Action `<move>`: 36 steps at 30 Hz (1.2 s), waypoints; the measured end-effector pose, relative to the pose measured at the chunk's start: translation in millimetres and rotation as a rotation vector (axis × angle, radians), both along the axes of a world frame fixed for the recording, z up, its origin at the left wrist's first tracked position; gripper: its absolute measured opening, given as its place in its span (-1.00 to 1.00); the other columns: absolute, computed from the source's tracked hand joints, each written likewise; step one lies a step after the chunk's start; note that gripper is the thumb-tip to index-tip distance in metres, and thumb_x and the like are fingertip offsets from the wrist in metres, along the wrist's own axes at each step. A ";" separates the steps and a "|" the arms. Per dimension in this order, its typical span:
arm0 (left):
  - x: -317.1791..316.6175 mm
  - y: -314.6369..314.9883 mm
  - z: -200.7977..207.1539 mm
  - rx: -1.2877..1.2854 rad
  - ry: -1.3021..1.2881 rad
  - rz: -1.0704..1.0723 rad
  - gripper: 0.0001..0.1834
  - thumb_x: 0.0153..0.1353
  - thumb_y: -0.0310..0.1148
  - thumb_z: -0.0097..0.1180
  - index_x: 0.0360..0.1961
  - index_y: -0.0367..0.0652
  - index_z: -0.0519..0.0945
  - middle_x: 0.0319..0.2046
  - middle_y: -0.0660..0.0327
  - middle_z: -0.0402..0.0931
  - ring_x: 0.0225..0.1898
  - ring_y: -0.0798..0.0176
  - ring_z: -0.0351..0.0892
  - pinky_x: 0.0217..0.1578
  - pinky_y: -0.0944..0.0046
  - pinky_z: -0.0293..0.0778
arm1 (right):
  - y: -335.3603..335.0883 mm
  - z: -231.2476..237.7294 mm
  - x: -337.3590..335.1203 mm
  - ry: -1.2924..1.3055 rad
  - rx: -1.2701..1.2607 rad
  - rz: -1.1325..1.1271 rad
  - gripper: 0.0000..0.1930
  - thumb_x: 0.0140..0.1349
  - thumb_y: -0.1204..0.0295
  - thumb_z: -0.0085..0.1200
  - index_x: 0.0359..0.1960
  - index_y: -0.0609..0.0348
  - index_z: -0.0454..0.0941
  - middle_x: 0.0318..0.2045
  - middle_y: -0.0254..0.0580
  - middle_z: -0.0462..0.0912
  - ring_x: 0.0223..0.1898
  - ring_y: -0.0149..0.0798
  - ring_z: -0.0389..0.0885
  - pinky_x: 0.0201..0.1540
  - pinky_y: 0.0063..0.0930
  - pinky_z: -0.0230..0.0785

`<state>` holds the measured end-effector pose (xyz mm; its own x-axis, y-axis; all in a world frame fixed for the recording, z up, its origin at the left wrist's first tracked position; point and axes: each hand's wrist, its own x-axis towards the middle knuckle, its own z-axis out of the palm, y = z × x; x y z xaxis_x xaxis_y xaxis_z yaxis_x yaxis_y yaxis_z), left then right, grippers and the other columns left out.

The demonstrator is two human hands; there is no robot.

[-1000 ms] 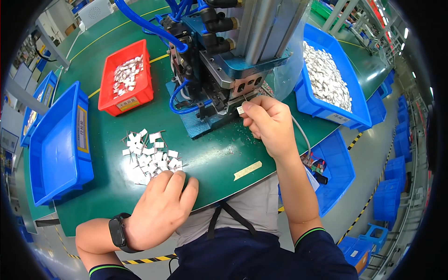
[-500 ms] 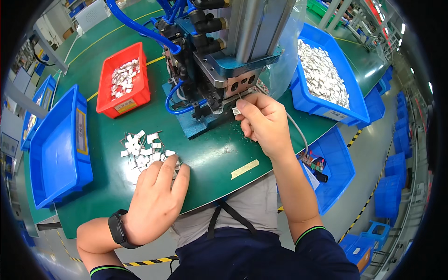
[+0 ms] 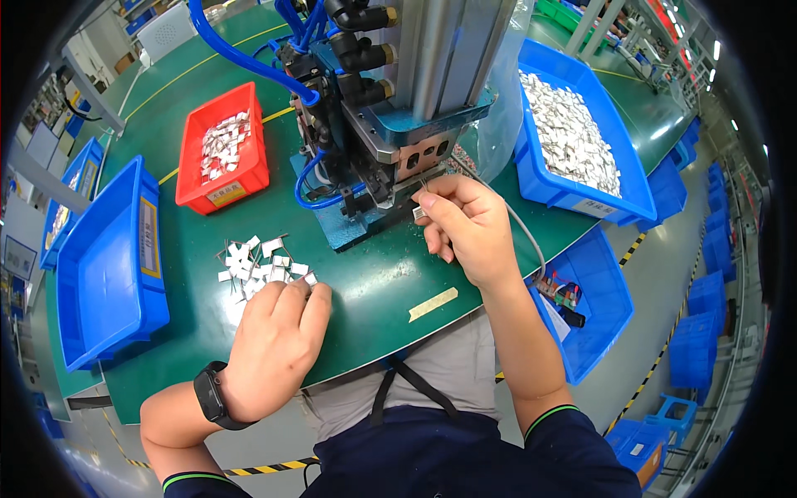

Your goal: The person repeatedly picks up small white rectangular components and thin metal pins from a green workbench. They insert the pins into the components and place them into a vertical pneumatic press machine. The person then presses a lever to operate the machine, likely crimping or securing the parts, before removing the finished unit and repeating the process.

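My right hand [image 3: 473, 220] pinches a small white block-shaped component with wire leads [image 3: 419, 213] between thumb and fingers. It holds the part at the front of a bench press machine [image 3: 423, 153], with the leads toward the machine's metal jaw. My left hand [image 3: 282, 328] lies at the near edge of a loose pile of the same white components [image 3: 249, 262] on the green table. Its fingers are curled down and drawn together, and a white component shows right at their tips. What they hold, if anything, is hidden.
A red bin [image 3: 189, 192] with white components stands behind the pile. An empty blue bin [image 3: 154, 311] is at the left. At the right are a full blue bin [image 3: 627, 187] and a lower blue bin [image 3: 610, 328] beside the table edge. A grey cable [image 3: 531, 228] runs past my right hand.
My left fingers have curled in and drawn together at the pile. My right hand has lowered slightly with the white component, which has tilted. The whole view has shifted a little.
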<state>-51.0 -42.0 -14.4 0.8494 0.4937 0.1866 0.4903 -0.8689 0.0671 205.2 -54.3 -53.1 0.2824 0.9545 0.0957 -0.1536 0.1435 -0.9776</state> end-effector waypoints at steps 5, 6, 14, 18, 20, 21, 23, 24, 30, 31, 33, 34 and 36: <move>10.0 5.4 -1.6 -0.003 -0.151 -0.040 -0.69 0.03 -0.61 0.11 -0.13 -0.36 0.48 -0.26 -0.01 0.50 -0.28 -0.02 0.47 -0.24 0.14 0.42 | -0.6 -0.8 1.7 0.027 0.011 0.036 -0.84 0.25 0.47 0.10 -0.29 0.39 0.55 -0.54 -0.18 0.58 -0.69 -0.53 0.47 -0.75 -0.71 0.21; 17.1 9.9 0.1 -0.054 -0.242 -0.082 -0.72 0.05 -0.59 0.12 -0.16 -0.34 0.49 -0.29 0.00 0.50 -0.30 -0.04 0.48 -0.25 0.14 0.43 | -1.1 0.2 1.5 0.028 0.015 0.047 -0.84 0.25 0.48 0.11 -0.29 0.39 0.55 -0.54 -0.18 0.58 -0.69 -0.53 0.47 -0.75 -0.71 0.21; 66.0 44.0 5.2 -1.207 -0.667 0.104 -0.66 0.31 -0.35 0.11 0.02 -0.35 0.51 -0.29 0.26 0.54 -0.33 0.48 0.46 -0.28 0.44 0.45 | -11.7 11.7 0.9 0.022 -0.102 0.335 -0.81 0.23 0.38 0.20 -0.34 0.29 0.58 -0.60 -0.36 0.54 -0.69 -0.59 0.41 -0.71 -0.72 0.17; 64.2 43.7 5.6 -1.330 -0.620 0.040 -0.68 0.31 -0.39 0.09 0.02 -0.37 0.51 -0.27 0.23 0.55 -0.35 0.46 0.48 -0.28 0.44 0.46 | -14.3 19.2 4.3 0.109 -0.202 0.466 -0.79 0.22 0.37 0.21 -0.39 0.28 0.56 -0.66 -0.39 0.49 -0.73 -0.61 0.36 -0.74 -0.71 0.13; 63.5 43.0 2.0 -1.371 -0.659 0.025 -0.69 0.31 -0.40 0.10 0.00 -0.37 0.51 -0.28 0.23 0.56 -0.35 0.45 0.49 -0.28 0.43 0.47 | -13.3 19.4 4.2 0.189 -0.240 0.502 -0.79 0.22 0.37 0.21 -0.41 0.29 0.54 -0.67 -0.40 0.47 -0.73 -0.60 0.35 -0.75 -0.70 0.11; 63.0 42.6 0.2 -1.390 -0.679 0.017 -0.70 0.30 -0.41 0.10 -0.01 -0.36 0.52 -0.29 0.23 0.56 -0.35 0.45 0.49 -0.28 0.43 0.47 | -13.0 18.6 5.1 0.235 -0.262 0.519 -0.79 0.22 0.37 0.21 -0.42 0.29 0.54 -0.68 -0.40 0.46 -0.74 -0.60 0.34 -0.76 -0.70 0.10; 62.1 43.3 -2.1 -1.423 -0.692 -0.006 -0.74 0.30 -0.41 0.11 -0.06 -0.35 0.53 -0.29 0.24 0.56 -0.34 0.45 0.50 -0.28 0.43 0.47 | -11.8 18.8 6.9 0.293 -0.296 0.558 -0.79 0.22 0.38 0.21 -0.43 0.29 0.53 -0.68 -0.39 0.45 -0.74 -0.60 0.34 -0.77 -0.70 0.09; 61.2 43.8 -2.9 -1.438 -0.698 -0.017 -0.76 0.30 -0.41 0.11 -0.08 -0.35 0.53 -0.30 0.24 0.56 -0.34 0.44 0.50 -0.28 0.43 0.47 | -11.5 19.4 7.8 0.306 -0.308 0.578 -0.79 0.22 0.39 0.21 -0.43 0.29 0.52 -0.68 -0.39 0.45 -0.74 -0.60 0.33 -0.78 -0.70 0.08; 60.7 43.8 -4.8 -1.401 -0.680 0.032 -0.83 0.31 -0.38 0.10 -0.22 -0.30 0.51 -0.33 0.27 0.52 -0.36 0.45 0.48 -0.28 0.44 0.45 | -14.5 21.2 6.6 0.252 -0.309 0.582 -0.80 0.23 0.39 0.20 -0.38 0.32 0.54 -0.63 -0.32 0.50 -0.73 -0.59 0.36 -0.77 -0.71 0.13; 60.3 43.3 -4.7 -1.407 -0.698 0.042 -0.83 0.32 -0.38 0.09 -0.21 -0.29 0.51 -0.34 0.28 0.51 -0.36 0.45 0.47 -0.28 0.44 0.44 | -16.8 22.7 5.6 0.229 -0.305 0.572 -0.80 0.23 0.39 0.19 -0.36 0.32 0.55 -0.62 -0.31 0.51 -0.72 -0.58 0.37 -0.76 -0.71 0.14; 58.9 42.6 -6.7 -1.418 -0.734 0.062 -0.83 0.32 -0.37 0.08 -0.20 -0.27 0.50 -0.35 0.30 0.50 -0.36 0.46 0.46 -0.27 0.43 0.44 | -20.1 21.7 3.5 0.220 -0.293 0.557 -0.80 0.25 0.38 0.17 -0.32 0.32 0.55 -0.59 -0.29 0.53 -0.71 -0.58 0.39 -0.75 -0.72 0.17; 58.2 42.4 -8.0 -1.435 -0.751 0.060 -0.82 0.32 -0.37 0.08 -0.15 -0.25 0.50 -0.34 0.29 0.50 -0.36 0.44 0.47 -0.28 0.42 0.43 | -22.0 22.8 2.0 0.213 -0.286 0.539 -0.80 0.25 0.38 0.16 -0.32 0.32 0.55 -0.58 -0.29 0.53 -0.71 -0.58 0.39 -0.75 -0.72 0.17; 60.6 37.7 -5.4 -1.655 -0.854 0.045 -0.82 0.32 -0.37 0.08 -0.13 -0.24 0.51 -0.33 0.28 0.51 -0.36 0.43 0.48 -0.29 0.42 0.43 | -25.7 22.4 0.5 0.236 -0.270 0.528 -0.79 0.28 0.36 0.13 -0.36 0.31 0.53 -0.58 -0.29 0.53 -0.71 -0.58 0.38 -0.75 -0.72 0.17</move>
